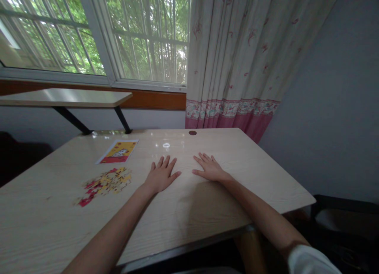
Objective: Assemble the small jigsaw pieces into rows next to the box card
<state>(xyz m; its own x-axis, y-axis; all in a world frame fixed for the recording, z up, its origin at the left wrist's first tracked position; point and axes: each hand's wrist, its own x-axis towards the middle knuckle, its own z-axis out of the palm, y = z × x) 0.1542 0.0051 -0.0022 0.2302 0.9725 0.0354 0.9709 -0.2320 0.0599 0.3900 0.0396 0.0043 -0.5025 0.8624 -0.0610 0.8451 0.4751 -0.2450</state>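
My left hand lies palm down on the pale wooden desk, its fingers spread and nothing in it. To its right, my right hand also rests flat on the desktop with the fingers apart. A gap of bare wood separates the two thumbs. Left of my left hand is a loose heap of small jigsaw puzzle pieces in yellow, red and white. Just behind the heap lies a yellow and red picture card with a white animal-like figure on it. Neither hand touches the pieces or the card.
A raised shelf on black legs stands at the back left of the desk. Near the back edge is a round brown cable-hole cover. Behind hang a floral curtain and a barred window. A dark chair is at the right.
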